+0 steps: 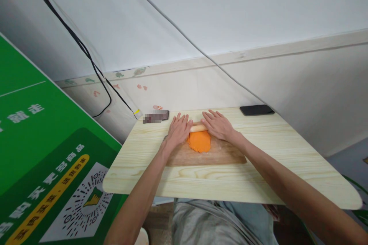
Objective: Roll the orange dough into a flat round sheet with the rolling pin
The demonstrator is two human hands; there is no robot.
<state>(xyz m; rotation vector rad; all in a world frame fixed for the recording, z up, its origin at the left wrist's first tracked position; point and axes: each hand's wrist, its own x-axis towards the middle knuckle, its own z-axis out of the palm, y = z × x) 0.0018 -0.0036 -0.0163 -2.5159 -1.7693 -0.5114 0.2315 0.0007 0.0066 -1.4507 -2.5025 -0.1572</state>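
A flattened piece of orange dough lies on a wooden board, its edge uneven. Across its far edge rests a pale wooden rolling pin. My left hand lies flat over the pin's left end with fingers stretched forward. Over the right end, my right hand is laid the same way, fingers extended and slightly apart. Neither hand is wrapped round the pin. Both palms cover its ends, so only the middle shows.
The board sits on a light wood-grain table against a white wall. A black phone lies at the back right, and another phone at the back left. Black cables hang at left. A green sign stands beside the table.
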